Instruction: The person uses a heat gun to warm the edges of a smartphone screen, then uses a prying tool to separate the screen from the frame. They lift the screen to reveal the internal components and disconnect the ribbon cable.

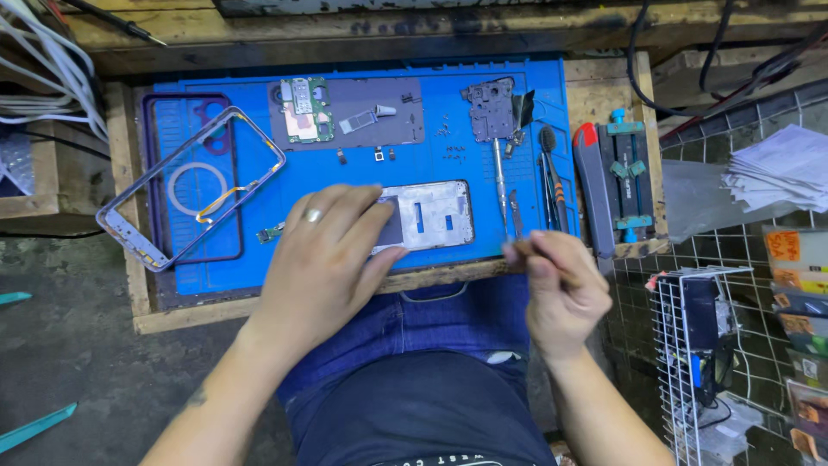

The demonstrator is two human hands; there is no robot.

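My left hand lies flat on the left end of a silver phone chassis that rests on the blue work mat; a ring shows on one finger. Held just off the mat's front right edge, my right hand pinches a thin tool whose tip points left toward the chassis. A green circuit board and a dark metal cover plate lie at the mat's far side. A phone middle frame leans across the mat's left part.
A screwdriver, tweezers and a brush lie right of the chassis. A red-tipped knife and a blue clamp jig sit at the bench's right end. A wire rack and paper stack stand at right.
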